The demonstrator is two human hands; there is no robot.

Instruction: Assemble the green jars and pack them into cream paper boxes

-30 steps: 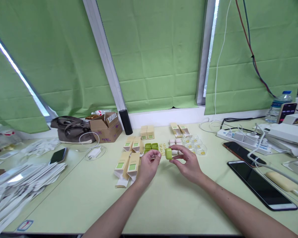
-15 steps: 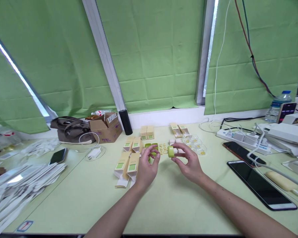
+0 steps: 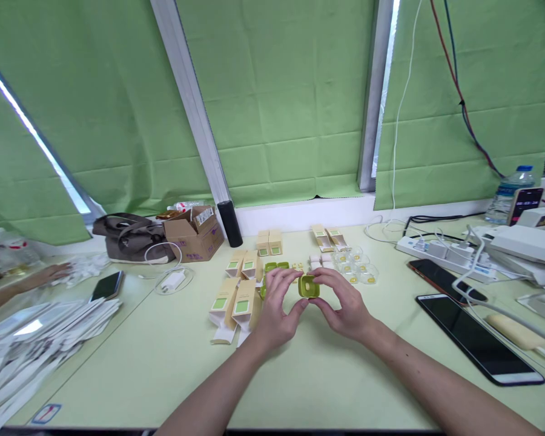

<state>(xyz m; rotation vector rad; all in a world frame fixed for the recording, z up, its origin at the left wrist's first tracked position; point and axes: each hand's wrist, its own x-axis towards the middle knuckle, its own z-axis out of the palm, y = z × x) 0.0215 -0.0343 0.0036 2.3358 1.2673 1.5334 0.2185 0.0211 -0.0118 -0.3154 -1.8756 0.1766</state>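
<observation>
A small green square cap [image 3: 309,287] is held up over the table, its hollow side facing me. My right hand [image 3: 345,303] pinches its right edge between thumb and fingers. At its left edge, my left hand [image 3: 279,309] closes thumb and fingertips on it. More green square pieces [image 3: 277,266] lie behind my left hand, partly hidden. Just beyond the cap are small yellow parts [image 3: 298,266] and white blocks [image 3: 321,259]. Clear domed pieces with yellow centres [image 3: 356,266] sit to the right of them.
Open cartons [image 3: 243,300] stand left of my hands; more small boxes [image 3: 269,242] stand behind. Phones [image 3: 476,336], a power strip [image 3: 445,257] and cables lie right. Far left, another person's hand [image 3: 49,274] touches white strips near a white pile [image 3: 45,339].
The green cap has turned so its hollow side faces me. My left hand has moved right to meet it. Another person's hand has come in at the far left.
</observation>
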